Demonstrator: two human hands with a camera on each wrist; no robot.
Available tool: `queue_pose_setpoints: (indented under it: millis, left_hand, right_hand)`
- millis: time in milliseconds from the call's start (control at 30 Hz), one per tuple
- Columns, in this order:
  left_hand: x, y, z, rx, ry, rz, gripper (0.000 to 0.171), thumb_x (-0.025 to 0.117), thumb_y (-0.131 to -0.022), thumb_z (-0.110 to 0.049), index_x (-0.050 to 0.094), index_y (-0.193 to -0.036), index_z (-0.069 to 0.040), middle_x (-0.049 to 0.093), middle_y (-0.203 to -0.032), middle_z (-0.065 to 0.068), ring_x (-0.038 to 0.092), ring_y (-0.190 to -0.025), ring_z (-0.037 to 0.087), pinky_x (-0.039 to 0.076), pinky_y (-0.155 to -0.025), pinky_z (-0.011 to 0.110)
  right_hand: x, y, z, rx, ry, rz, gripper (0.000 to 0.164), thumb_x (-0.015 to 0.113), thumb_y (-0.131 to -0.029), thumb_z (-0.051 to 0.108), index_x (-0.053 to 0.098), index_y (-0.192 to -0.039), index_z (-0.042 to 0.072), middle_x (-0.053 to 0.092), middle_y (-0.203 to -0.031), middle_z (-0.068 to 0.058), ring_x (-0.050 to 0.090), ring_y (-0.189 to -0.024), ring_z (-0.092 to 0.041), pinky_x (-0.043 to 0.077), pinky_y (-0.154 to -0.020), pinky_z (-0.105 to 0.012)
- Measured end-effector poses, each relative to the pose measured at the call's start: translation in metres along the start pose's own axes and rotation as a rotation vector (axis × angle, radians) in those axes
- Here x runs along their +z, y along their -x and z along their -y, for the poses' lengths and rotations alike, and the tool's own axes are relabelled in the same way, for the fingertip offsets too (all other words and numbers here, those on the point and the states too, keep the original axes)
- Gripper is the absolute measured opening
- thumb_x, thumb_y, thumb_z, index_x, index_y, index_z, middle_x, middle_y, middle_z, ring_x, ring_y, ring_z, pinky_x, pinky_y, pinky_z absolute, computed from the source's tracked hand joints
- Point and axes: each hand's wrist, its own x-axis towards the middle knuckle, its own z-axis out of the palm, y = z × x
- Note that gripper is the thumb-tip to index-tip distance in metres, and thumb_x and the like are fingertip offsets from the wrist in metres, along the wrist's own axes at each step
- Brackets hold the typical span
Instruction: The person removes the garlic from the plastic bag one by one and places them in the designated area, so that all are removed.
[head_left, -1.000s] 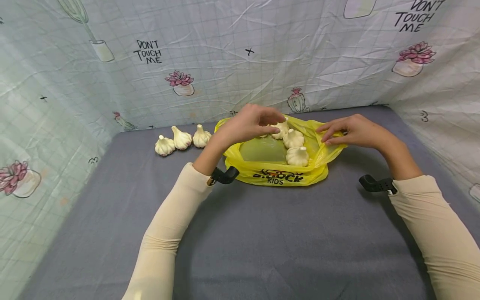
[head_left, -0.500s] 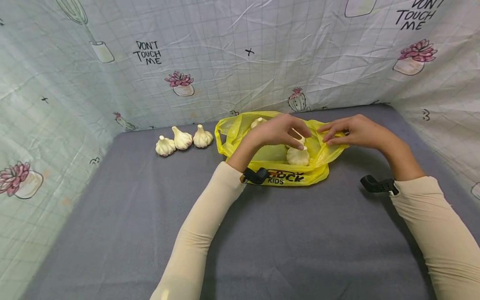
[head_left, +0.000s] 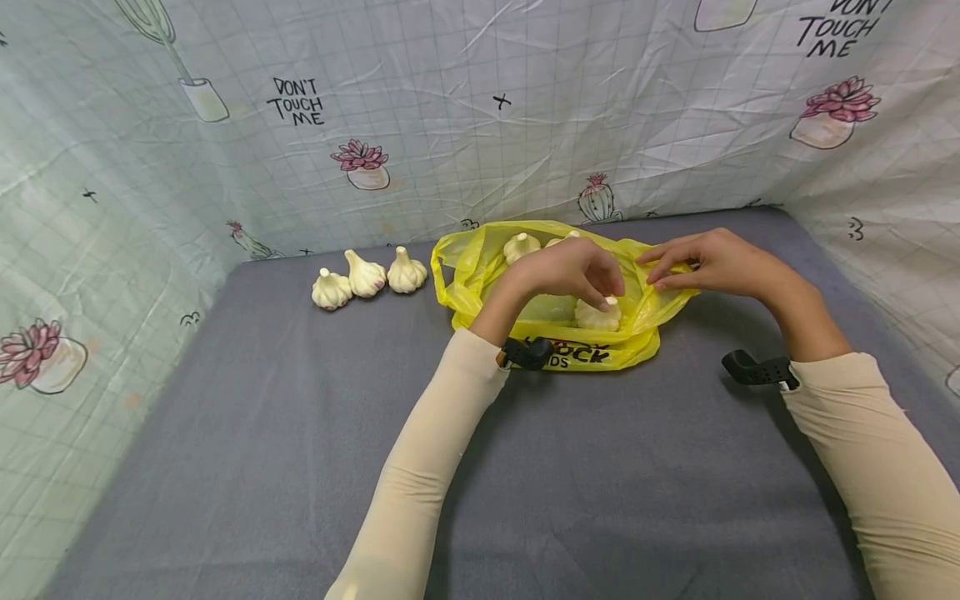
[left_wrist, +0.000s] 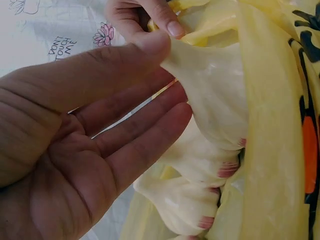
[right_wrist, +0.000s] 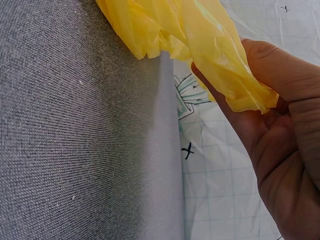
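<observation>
A yellow plastic bag (head_left: 630, 358) with dark lettering lies open at the back of the table, several garlic bulbs inside it. My left hand (head_left: 566, 271) reaches over its mouth. In the left wrist view, the thumb and fingertips of that hand (left_wrist: 95, 120) close on the stem of a garlic bulb (left_wrist: 215, 95) beside the bag's front wall; further bulbs sit behind it. At the bag's right side my right hand (head_left: 712, 262) pinches the edge. The right wrist view has the crumpled yellow plastic (right_wrist: 220, 55) between thumb and fingers of this hand (right_wrist: 280, 145).
Three garlic bulbs (head_left: 366, 275) stand in a row on the grey tablecloth (head_left: 300, 433), left of the bag. A white printed curtain (head_left: 450, 108) hangs close behind the table and along its sides.
My left hand has moved right and down over the bag, from its back bulbs to the front one. The right hand stays at the bag's edge. The three bulbs outside have not moved.
</observation>
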Motion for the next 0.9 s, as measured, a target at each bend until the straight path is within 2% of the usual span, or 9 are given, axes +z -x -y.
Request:
queue_pose_setpoints:
  millis: [267, 500, 733, 900]
  left_hand:
    - [0.0007, 0.0012, 0.0066, -0.001, -0.042, -0.026, 0.012, 0.078, -0.089, -0.005, 0.076, -0.101, -0.004, 0.075, -0.099, 0.004, 0.07, -0.095, 0.011, 0.053, -0.085, 0.02]
    - [0.0009, 0.0006, 0.0084, -0.005, -0.098, -0.054, 0.013, 0.081, -0.088, -0.009, 0.073, -0.099, -0.006, 0.073, -0.097, 0.003, 0.067, -0.093, 0.014, 0.052, -0.085, 0.022]
    - [0.0031, -0.0006, 0.0076, -0.024, -0.104, -0.075, 0.013, 0.08, -0.089, -0.011, 0.07, -0.097, -0.006, 0.073, -0.097, 0.004, 0.069, -0.093, 0.013, 0.052, -0.084, 0.022]
    - [0.0039, -0.0001, 0.0087, -0.035, -0.128, -0.078, 0.015, 0.078, -0.091, -0.012, 0.072, -0.103, -0.006, 0.073, -0.101, 0.003, 0.068, -0.095, 0.013, 0.052, -0.085, 0.021]
  right_hand:
    - [0.0012, -0.0007, -0.0003, 0.006, 0.008, 0.004, 0.015, 0.081, -0.088, 0.016, 0.081, -0.097, 0.027, 0.072, -0.126, -0.002, 0.061, -0.112, -0.003, 0.043, -0.071, -0.017]
    - [0.0017, -0.0003, -0.0006, -0.01, -0.002, -0.004, 0.015, 0.081, -0.088, 0.014, 0.081, -0.097, 0.027, 0.072, -0.126, -0.002, 0.06, -0.104, 0.003, 0.042, -0.066, -0.019]
    - [0.0019, -0.0002, -0.0019, -0.036, -0.001, -0.01, 0.015, 0.081, -0.088, 0.013, 0.081, -0.097, 0.025, 0.072, -0.125, -0.005, 0.06, -0.09, 0.002, 0.041, -0.062, -0.02]
    - [0.0023, 0.0004, -0.0031, -0.041, 0.001, -0.011, 0.016, 0.081, -0.088, 0.012, 0.081, -0.096, 0.025, 0.072, -0.125, -0.004, 0.061, -0.094, 0.004, 0.044, -0.065, -0.018]
